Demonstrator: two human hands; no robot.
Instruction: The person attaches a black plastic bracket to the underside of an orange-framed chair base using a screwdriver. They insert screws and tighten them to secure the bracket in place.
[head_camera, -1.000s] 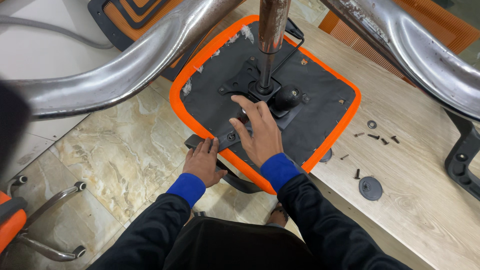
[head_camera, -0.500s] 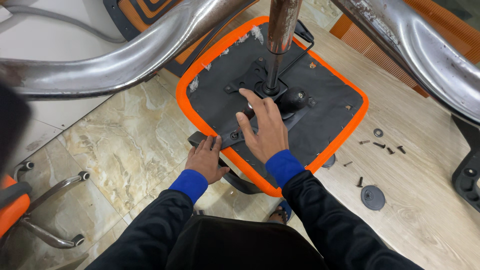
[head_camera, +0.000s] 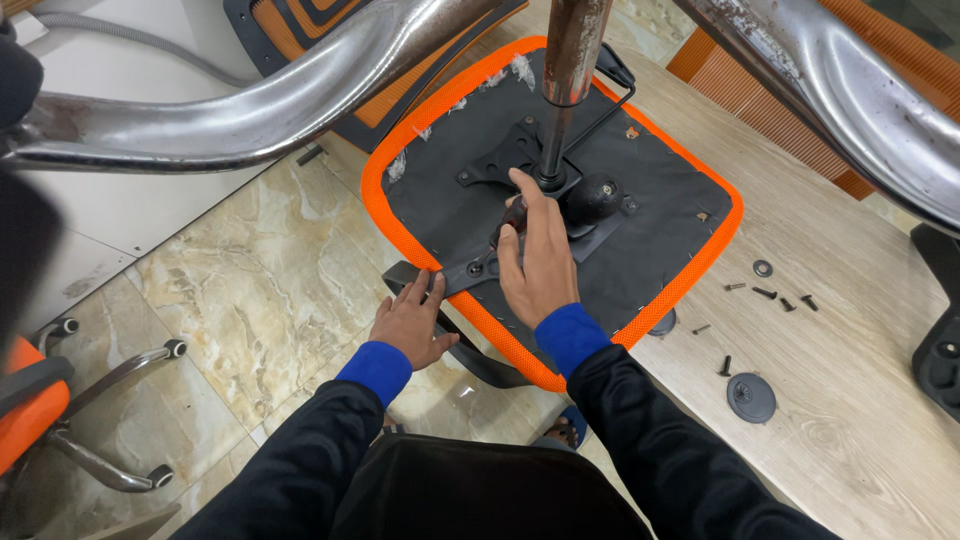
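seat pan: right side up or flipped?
Flipped: the seat shows its black underside, with the mounting plate and rusty gas column pointing up.

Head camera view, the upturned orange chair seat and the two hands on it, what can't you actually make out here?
- Head view: whatever the right hand grips is mostly covered by its own fingers; only a dark handle end shows.
- The armrest bracket under the left hand is partly hidden by both hands.
- The screws on the wooden floor are too small to tell their type.
- The chrome base legs run out of frame at the top edge.
- The black part at right is cut off by the edge.
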